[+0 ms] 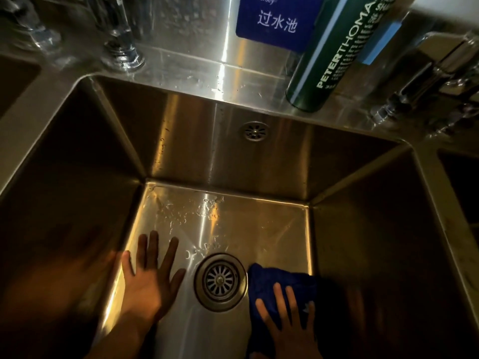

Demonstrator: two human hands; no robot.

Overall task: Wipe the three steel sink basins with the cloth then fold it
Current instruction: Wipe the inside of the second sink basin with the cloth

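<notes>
A: Status, mid basin [178, 141]?

B: Wipe in progress. Right hand [287, 317] lies flat on the blue cloth [280, 283], fingers spread, pressing it to the basin floor just right of the drain [220, 281], near the right wall. No closed grip; the palm pins the cloth. Left hand [150, 278] is open and empty, fingers wide, flat on the floor left of the drain, apparently as a brace.

A: Surface cond.?

B: Water drops [186, 216] on the floor betw. the drain and the back wall. Streaks on the back wall below the overflow grille [255, 130]. Far corners look unwiped, in the inspector's judgement.

A: Recs for the step?

B: Keep the palm flat w/ even pressure. Work in overlapping strokes from the back wall toward the drain, so water runs to the drain, not into corners. Bunch a cloth edge for the seams. Then do all walls, incl. around the grille.

A: Hazards?

B: Cloth edge could snag on the drain grate. Green bottle [337, 53] stands at the counter [181, 66] edge, close above the basin; avoid knocking it on wall strokes.

A: Progress?

B: Early to mid, est. Side basins barely in view; state unknown. Folding not yet begun.
</notes>
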